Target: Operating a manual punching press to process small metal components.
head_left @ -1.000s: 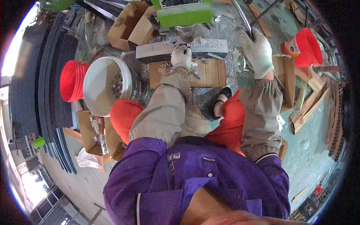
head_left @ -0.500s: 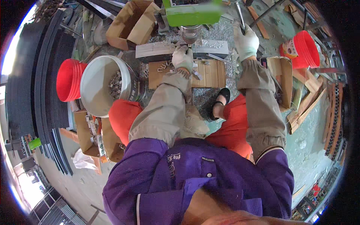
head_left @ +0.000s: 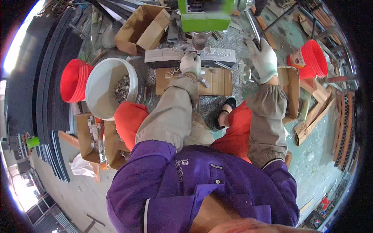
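Under the green drill press point(head_left: 206, 23), its chuck point(head_left: 200, 40) hangs over a long grey metal block point(head_left: 167, 57). My left hand point(head_left: 190, 64), in a white glove, is closed at the middle of that block, just below the chuck. Whatever its fingers pinch is hidden. On the right, my gloved right hand point(head_left: 265, 61) is closed round the lower end of a metal lever point(head_left: 253, 25) that slants down from the machine. Small bent metal pieces point(head_left: 171, 73) lie on a flat cardboard sheet point(head_left: 217, 82) in front of the block.
At the left stand a white bucket point(head_left: 92, 91) with metal pieces inside and a red bucket point(head_left: 70, 81). An open cardboard box point(head_left: 130, 35) sits behind them. Another red bucket point(head_left: 314, 58) and a box point(head_left: 292, 91) are at the right. Metal shavings cover the floor round the block.
The lever's end and my right hand have come lower and slightly right. My left hand stays at the block, and the whole view has shifted a little.
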A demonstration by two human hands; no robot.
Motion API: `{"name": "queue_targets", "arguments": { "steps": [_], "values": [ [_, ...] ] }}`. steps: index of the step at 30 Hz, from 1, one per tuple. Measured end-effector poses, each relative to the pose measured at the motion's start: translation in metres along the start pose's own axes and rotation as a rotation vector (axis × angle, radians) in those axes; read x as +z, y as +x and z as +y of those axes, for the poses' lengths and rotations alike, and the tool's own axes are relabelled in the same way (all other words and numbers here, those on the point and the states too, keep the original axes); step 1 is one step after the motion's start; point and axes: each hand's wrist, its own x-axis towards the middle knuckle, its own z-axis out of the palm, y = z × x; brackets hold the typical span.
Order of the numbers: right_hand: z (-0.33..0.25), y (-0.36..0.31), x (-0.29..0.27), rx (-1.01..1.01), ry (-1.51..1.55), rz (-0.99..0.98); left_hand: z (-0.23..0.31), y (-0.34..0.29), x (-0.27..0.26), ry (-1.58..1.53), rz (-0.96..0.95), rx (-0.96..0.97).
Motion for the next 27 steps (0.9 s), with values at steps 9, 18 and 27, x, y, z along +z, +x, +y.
{"name": "queue_targets", "arguments": {
  "steps": [9,18,27],
  "values": [
    [0.020,0.019,0.033,-0.137,0.206,-0.073,-0.038,0.003,-0.086,-0.016,0.066,-0.168],
    [0.055,0.045,0.028,-0.192,0.273,-0.054,-0.082,-0.085,-0.351,-0.353,0.359,-0.306],
    [0.047,0.051,0.052,-0.250,0.135,-0.099,-0.374,-0.270,-0.446,-0.264,0.263,-0.915]
  ]
}}
